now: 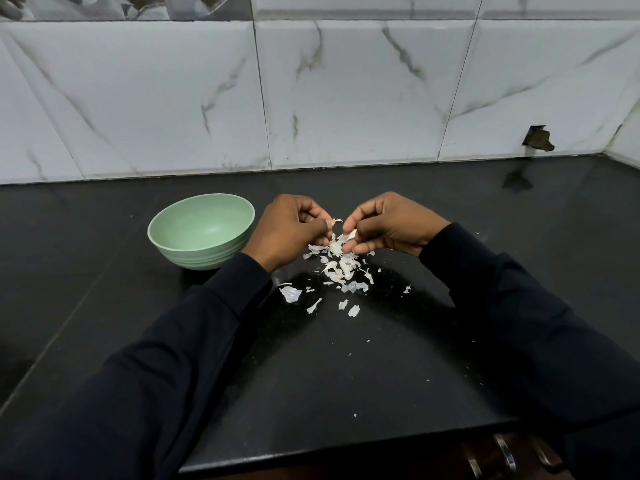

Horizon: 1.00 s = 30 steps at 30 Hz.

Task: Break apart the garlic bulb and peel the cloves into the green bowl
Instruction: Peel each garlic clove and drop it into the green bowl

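Both hands are raised a little above the black counter (346, 358), fingertips almost touching. My left hand (289, 232) pinches a small garlic clove (331, 222) with a strip of skin sticking out. My right hand (388, 225) is closed on another pale piece of garlic (350, 235). Under the hands lies a pile of white garlic skins (341, 266), with several loose flakes scattered nearer to me. The green bowl (202, 232) stands just left of my left hand; the part of its inside that I can see holds nothing.
A white marbled tile wall (346, 98) closes the back of the counter, with a broken dark hole (538, 139) at the right. The counter's front edge runs below my arms, with cabinet handles (505, 455) under it at the lower right.
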Motion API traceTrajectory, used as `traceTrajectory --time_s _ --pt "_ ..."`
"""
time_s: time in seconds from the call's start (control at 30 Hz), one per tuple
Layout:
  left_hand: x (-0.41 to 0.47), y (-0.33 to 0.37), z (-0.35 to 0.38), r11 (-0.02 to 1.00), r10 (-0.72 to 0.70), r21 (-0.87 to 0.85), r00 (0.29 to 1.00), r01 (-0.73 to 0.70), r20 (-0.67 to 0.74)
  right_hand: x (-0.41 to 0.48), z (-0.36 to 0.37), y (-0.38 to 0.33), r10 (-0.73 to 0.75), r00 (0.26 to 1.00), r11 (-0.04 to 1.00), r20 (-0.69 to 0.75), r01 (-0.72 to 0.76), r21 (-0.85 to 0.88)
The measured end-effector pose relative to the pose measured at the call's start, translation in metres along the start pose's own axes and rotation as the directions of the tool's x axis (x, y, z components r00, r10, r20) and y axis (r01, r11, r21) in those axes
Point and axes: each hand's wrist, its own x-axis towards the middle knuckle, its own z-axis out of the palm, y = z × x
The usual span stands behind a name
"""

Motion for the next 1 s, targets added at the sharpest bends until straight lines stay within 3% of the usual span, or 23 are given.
traceTrajectory --time_s 0.17,0.6,0.83,1.0 --pt "0.002 -0.005 0.000 1.000 -0.019 0.006 1.000 0.019 0.025 0.000 -0.002 0.000 0.027 0.999 0.999 -0.032 -0.025 0.044" --pt "0.000 -0.006 0.003 0.998 -0.027 0.050 0.999 0.025 0.043 -0.002 0.007 -0.001 -0.034 0.999 0.988 -0.021 0.030 -0.153" --pt "-0.004 0.003 0.009 0.962 0.017 0.271 1.000 -0.021 0.016 0.002 0.007 0.002 -0.100 0.994 0.993 -0.033 0.102 0.062" --pt "-0.005 0.003 0.014 0.966 -0.012 0.258 0.997 0.030 -0.073 0.005 0.016 0.005 -0.130 0.991 0.983 -0.024 0.132 0.126"
